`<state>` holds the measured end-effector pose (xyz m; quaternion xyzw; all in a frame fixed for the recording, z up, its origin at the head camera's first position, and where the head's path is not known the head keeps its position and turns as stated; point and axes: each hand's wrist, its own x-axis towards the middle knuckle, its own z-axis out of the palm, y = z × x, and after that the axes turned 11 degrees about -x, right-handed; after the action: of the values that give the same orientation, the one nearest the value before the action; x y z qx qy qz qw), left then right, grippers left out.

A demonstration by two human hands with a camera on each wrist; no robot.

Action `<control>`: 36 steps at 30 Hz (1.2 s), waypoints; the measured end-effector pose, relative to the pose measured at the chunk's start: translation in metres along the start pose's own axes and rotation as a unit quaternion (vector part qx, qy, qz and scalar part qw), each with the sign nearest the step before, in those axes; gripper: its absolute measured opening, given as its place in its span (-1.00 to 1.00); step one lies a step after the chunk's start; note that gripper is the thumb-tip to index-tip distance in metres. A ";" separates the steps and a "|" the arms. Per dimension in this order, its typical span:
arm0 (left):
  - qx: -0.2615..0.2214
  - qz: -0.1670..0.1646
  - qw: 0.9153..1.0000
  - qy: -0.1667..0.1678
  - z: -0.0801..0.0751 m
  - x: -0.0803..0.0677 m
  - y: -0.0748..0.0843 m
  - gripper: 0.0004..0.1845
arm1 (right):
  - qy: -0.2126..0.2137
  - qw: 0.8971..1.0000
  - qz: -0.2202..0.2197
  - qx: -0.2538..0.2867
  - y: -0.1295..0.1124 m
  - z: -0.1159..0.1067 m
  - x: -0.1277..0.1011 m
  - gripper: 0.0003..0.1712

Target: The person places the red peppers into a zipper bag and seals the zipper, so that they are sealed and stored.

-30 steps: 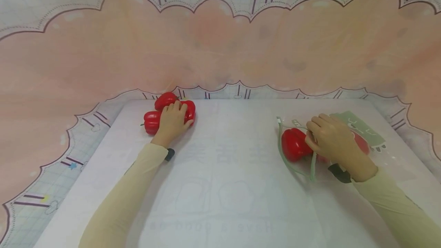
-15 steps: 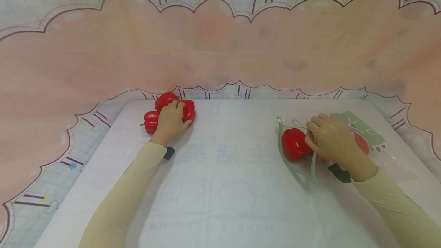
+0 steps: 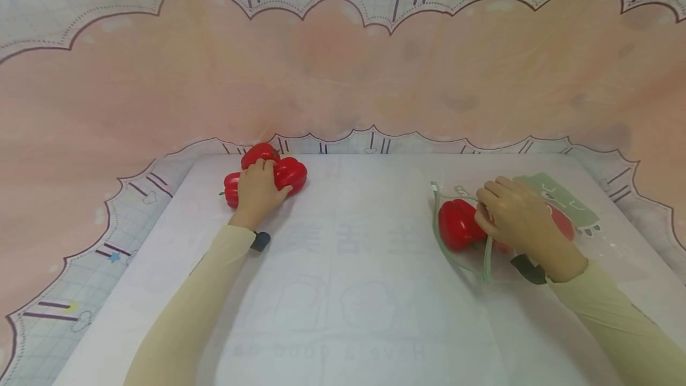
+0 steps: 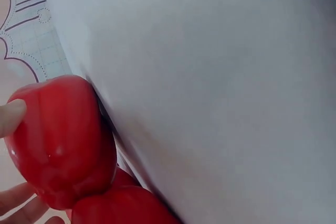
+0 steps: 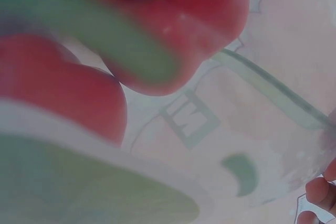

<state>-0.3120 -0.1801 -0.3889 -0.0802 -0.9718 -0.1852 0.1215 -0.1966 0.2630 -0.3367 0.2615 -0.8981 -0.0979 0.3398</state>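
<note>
At the table's far left, my left hand (image 3: 256, 194) holds a red bell pepper (image 3: 293, 174), its thumb at the near side. The left wrist view shows the thumb (image 4: 11, 117) on that pepper and fingers below it. Two more red bell peppers lie against it, one behind (image 3: 261, 152) and one to the left (image 3: 231, 189). On the right, my right hand (image 3: 517, 219) pinches the edge of a clear plastic bag (image 3: 487, 265) with green trim and print. A red bell pepper (image 3: 458, 225) lies at the bag's mouth; another (image 5: 58, 87) is partly hidden.
A white sheet with faint lettering covers the table (image 3: 343, 302). Behind and along the left hangs a peach and white patterned cloth (image 3: 343, 70). A green printed panel (image 3: 563, 195) shows on the bag's far part.
My left hand has shifted slightly left and towards me, uncovering more of the pepper on its right. That pepper has turned or moved a little right. My right hand and the bag stay put.
</note>
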 end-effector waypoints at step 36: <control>-0.057 0.003 0.997 -0.057 -0.005 0.003 0.000 -0.17 | 0.006 1.000 -0.003 0.002 0.001 -0.001 -0.001 -0.78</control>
<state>-0.3138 -0.1817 -0.3841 -0.1003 -0.9647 -0.2354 0.0621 -0.1959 0.2645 -0.3364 0.2656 -0.8955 -0.0955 0.3440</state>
